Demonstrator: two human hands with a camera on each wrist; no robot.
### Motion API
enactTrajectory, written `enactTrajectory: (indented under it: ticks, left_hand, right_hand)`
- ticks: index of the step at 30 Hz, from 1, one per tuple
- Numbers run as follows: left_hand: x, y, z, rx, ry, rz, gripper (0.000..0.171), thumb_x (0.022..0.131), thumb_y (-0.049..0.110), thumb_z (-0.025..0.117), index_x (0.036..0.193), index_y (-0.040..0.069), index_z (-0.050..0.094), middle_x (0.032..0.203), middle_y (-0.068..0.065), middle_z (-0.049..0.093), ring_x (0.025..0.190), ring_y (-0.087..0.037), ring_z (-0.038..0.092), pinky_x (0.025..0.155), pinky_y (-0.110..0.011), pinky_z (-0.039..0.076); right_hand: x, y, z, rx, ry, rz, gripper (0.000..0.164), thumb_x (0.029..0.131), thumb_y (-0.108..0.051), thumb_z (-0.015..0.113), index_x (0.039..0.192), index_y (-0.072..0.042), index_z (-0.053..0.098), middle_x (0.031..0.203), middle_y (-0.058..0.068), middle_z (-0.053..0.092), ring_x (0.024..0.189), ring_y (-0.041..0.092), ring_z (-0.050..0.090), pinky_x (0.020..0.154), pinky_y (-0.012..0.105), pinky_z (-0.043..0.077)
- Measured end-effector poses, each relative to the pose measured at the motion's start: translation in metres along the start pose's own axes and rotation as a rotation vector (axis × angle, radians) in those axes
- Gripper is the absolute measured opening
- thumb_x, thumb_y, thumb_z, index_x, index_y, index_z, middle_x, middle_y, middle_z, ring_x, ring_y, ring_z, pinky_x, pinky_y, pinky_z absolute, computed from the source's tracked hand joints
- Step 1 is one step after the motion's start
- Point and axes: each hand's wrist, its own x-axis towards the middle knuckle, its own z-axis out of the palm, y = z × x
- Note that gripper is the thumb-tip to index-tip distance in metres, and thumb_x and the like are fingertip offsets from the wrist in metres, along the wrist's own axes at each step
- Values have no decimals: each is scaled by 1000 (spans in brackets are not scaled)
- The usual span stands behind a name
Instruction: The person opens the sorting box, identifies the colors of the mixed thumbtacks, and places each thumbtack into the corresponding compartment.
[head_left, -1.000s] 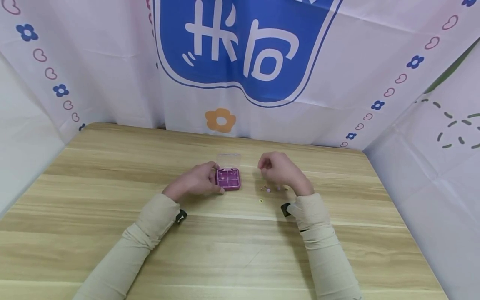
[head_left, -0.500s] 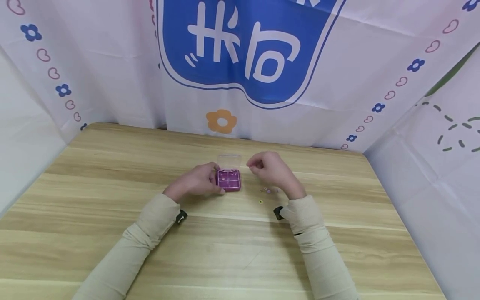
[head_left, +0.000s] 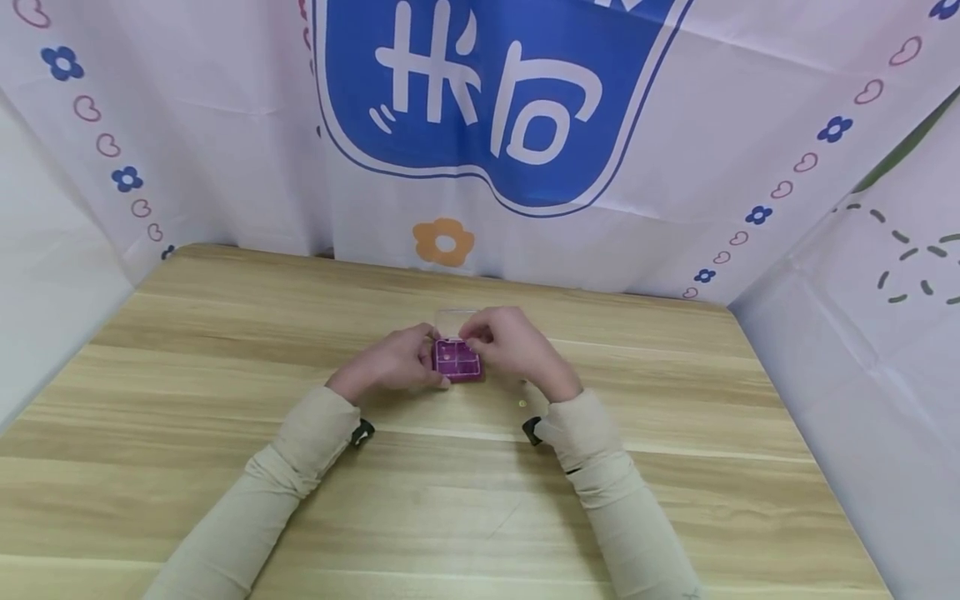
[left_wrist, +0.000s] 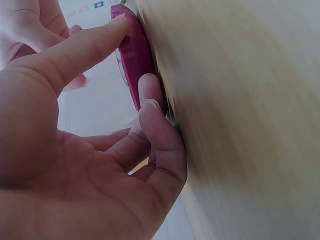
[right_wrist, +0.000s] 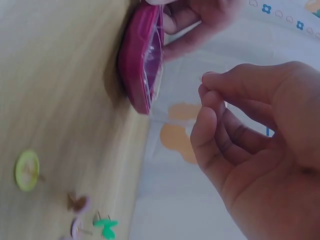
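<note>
A small purple box (head_left: 459, 367) with four compartments stands on the table, its clear lid (head_left: 450, 322) raised. My left hand (head_left: 393, 360) grips the box's left side, thumb at the near edge and fingers at the far side. Over the box's right far corner is my right hand (head_left: 510, 343), thumb and forefinger pinched together. A tiny pale tip pokes out between these fingertips in the right wrist view; the rest of that piece is hidden. A small pale piece (head_left: 447, 357) lies in the left far compartment.
On the wooden table (head_left: 420, 508), under and beside the right hand, lie several small studs with thin pins: a yellow-green disc (right_wrist: 27, 170), purple ones (right_wrist: 77, 227) and green (right_wrist: 106, 225). A printed cloth (head_left: 247, 167) hangs behind the table.
My right hand has moved left from above the loose studs to the box, fingertips pinched throughout. The left hand and the box have stayed in place.
</note>
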Motion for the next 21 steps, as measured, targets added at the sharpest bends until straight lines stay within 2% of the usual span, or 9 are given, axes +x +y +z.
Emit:
enactTrajectory:
  ticks: [7, 14, 21]
  left_hand:
    - [0, -2, -1, -3, -10, 5, 72, 73, 27, 80, 127, 2, 41, 82, -9, 62, 66, -20, 57, 58, -34, 49]
    - [0, -2, -1, -14, -1, 3, 66, 73, 24, 81, 123, 3, 43, 79, -10, 62, 63, -21, 57, 54, -32, 48]
    - [0, -2, -1, -18, -5, 13, 63, 73, 25, 81, 120, 3, 44, 78, -9, 62, 64, -20, 57, 56, -32, 47]
  right_hand:
    - [9, -1, 12, -34, -23, -29, 13, 84, 0, 66, 94, -6, 72, 89, 3, 70, 77, 9, 58, 70, 26, 52]
    - [15, -6, 20, -77, -52, -59, 16, 82, 0, 65, 96, -5, 73, 88, 3, 70, 79, 10, 58, 72, 26, 50]
    - [17, -7, 25, -103, -56, -75, 18, 81, 2, 63, 93, -6, 73, 83, 1, 69, 79, 11, 55, 73, 30, 48]
